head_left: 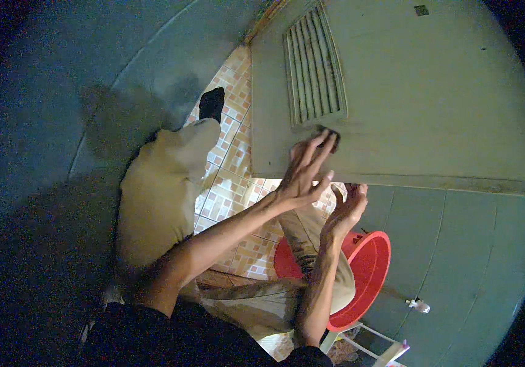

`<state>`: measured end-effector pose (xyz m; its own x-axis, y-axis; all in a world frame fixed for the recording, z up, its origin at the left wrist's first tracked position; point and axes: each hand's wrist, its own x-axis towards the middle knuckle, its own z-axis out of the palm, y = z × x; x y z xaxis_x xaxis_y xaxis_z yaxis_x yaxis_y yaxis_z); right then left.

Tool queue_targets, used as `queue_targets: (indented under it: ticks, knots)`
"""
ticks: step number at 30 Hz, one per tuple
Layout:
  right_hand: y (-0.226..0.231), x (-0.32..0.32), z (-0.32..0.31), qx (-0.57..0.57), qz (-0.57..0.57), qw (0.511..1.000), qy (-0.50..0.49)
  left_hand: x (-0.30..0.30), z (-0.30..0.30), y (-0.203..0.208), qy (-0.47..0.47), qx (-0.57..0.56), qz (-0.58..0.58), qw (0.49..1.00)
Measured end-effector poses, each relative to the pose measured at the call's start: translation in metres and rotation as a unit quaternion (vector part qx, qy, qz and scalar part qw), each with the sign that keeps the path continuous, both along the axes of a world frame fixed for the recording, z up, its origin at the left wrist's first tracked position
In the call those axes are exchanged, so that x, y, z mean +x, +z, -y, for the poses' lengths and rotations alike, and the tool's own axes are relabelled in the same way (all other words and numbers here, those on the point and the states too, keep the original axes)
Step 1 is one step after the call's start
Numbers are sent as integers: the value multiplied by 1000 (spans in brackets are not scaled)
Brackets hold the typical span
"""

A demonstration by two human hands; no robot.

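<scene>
My left grip (304,174) is stretched out flat, thumb apart from the fingers, with a small dark pad (334,140) under the fingertips against the pale green door (433,116); I cannot tell whether I am pinching the pad or only pressing it. My right grip (347,211) is lower, fingers bent up at the door's near edge, and whether it is closed on anything I cannot make out. The pad sits just below the louvred vent (315,67), whose slats look grimy, as does the frame around them; the door's face is smudged, with a small dark square (421,10) near the top of my view. Beneath it runs a tiled floor (238,134) in cream, orange and brown, and blue-grey walls stand to the left (152,43) and right (470,244), the left one carrying a broad shadow. My left fingertips and the pad are blurred, the pad's far side is hidden, and the door runs out of sight at the top. The rim of the view falls into black. My tan trouser legs (155,189) are spread, a dark sock (212,103) on the left foot, and my right leg blocks part of a red tub (375,272). A small white fitting (419,306) is on the right wall; a white rack (389,353) is cut off at the bottom, its contents unclear.
</scene>
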<state>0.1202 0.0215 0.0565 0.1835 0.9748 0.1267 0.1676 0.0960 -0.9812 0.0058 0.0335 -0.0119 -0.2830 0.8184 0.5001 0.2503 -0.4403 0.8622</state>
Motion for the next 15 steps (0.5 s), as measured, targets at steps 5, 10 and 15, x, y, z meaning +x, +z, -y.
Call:
queue_targets:
  ticks: [5, 10, 15]
  knots:
    - [6, 10, 0, 10, 28, 1000, 4, 28, 0, -63, 6, -196, 102, 975]
    - [-8, -2, -2, 5, 24, 999, 31, 15, -19, -120, -6, -316, 185, 931]
    - [3, 5, 1, 10, 26, 1000, 3, 34, -14, -14, 54, -181, 149, 971]
